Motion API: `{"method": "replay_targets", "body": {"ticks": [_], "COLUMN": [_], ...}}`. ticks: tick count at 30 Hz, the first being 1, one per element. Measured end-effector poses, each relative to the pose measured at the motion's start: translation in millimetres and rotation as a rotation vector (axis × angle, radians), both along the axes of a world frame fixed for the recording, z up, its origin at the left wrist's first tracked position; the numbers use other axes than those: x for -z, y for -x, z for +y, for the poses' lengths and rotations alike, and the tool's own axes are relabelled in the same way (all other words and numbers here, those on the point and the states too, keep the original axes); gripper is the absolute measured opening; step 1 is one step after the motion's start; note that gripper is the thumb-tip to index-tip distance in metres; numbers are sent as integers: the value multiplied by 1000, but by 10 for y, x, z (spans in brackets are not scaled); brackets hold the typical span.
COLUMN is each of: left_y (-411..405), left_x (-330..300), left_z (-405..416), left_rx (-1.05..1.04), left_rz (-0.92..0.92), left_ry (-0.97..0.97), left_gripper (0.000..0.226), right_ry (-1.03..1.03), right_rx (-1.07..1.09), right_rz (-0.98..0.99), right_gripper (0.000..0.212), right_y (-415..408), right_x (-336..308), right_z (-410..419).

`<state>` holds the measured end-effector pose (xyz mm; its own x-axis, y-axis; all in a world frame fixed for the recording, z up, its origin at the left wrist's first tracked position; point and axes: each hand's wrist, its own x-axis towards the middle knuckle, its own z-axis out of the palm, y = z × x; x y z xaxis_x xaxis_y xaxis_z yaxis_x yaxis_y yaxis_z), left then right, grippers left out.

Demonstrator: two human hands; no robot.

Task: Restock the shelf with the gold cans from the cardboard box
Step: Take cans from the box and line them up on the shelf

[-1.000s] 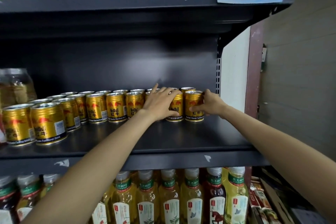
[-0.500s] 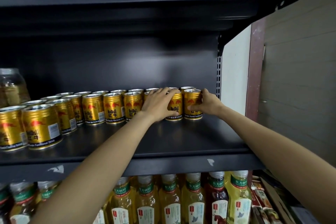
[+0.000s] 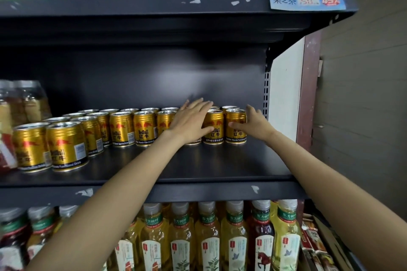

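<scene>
Gold cans [image 3: 123, 128] stand in two rows along the dark shelf [image 3: 198, 191], from the left edge to the right end. My left hand [image 3: 191, 121] lies over a can near the right end, fingers straight and spread, thumb against the neighbouring gold can [image 3: 214, 136]. My right hand [image 3: 253, 122] is beside the rightmost gold can [image 3: 236, 133], thumb across its front and fingers loose at its right side. The can under my left palm is mostly hidden. I cannot see the cardboard box.
The front half of the shelf is bare in front of the right-hand cans. Glass jars [image 3: 24, 103] stand at the far left. Tea bottles [image 3: 209, 240] fill the shelf below, clear packs sit above, and a wall [image 3: 363, 94] runs along the right.
Both hands pushed the two right-end cans back into line with the row. Their fingers have since straightened and loosened off the cans. The camera has come closer.
</scene>
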<state>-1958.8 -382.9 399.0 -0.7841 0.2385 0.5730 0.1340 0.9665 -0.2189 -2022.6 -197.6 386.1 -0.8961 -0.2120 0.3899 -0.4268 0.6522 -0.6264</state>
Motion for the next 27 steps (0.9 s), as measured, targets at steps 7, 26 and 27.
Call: {"method": "replay_targets", "body": {"ticks": [7,26,27], "left_y": [-1262,-3822,-3958], "left_x": [173,3803,3983], "left_z": [5,-1219,-1262], "left_rx": [263,-365,-407], "left_rz": [439,-328,-372], "left_ry": [-237,-1108,-1093], "left_gripper": [29,16,16], "right_ry": [367,-44,-99], "right_rx": [-178,-733,-736], "right_rz": [533,-280,-300], "right_gripper": [39,23,22], "right_y": [-1256,-3356,-3420], "right_x": [202,3556,3705], "right_z": [-118,-1181,-1243]}}
